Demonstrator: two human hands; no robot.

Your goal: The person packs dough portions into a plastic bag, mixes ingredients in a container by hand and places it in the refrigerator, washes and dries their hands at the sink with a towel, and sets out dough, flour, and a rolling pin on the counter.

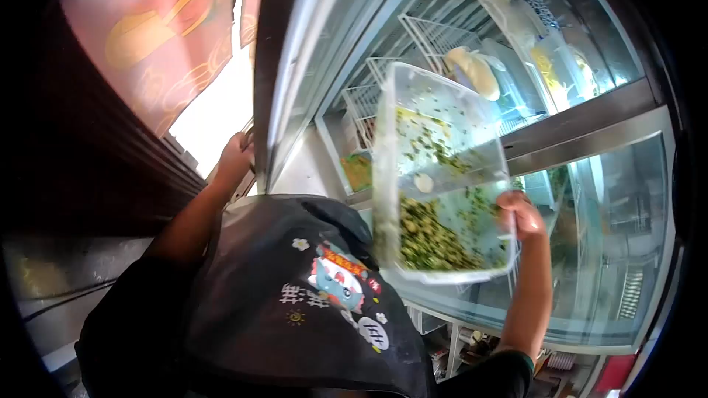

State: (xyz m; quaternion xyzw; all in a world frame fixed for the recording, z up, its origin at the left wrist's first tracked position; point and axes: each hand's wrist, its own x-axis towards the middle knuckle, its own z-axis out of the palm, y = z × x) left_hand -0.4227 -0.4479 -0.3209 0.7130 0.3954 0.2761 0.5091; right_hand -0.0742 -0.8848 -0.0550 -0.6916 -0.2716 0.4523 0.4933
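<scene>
Fingers of right hand (523, 215) closed on side of clear tub (388, 177) with chopped greens (435, 242), before lit cabinet (590, 119); left hand (234, 158) at dark frame (268, 74), finger opening unclear; pink curtain (151, 51) beyond.

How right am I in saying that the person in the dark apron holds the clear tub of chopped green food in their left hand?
Wrong hand: the head view shows the right hand holding the clear tub of chopped green food; the left hand is apart from it. The dark apron is as you say.
</scene>
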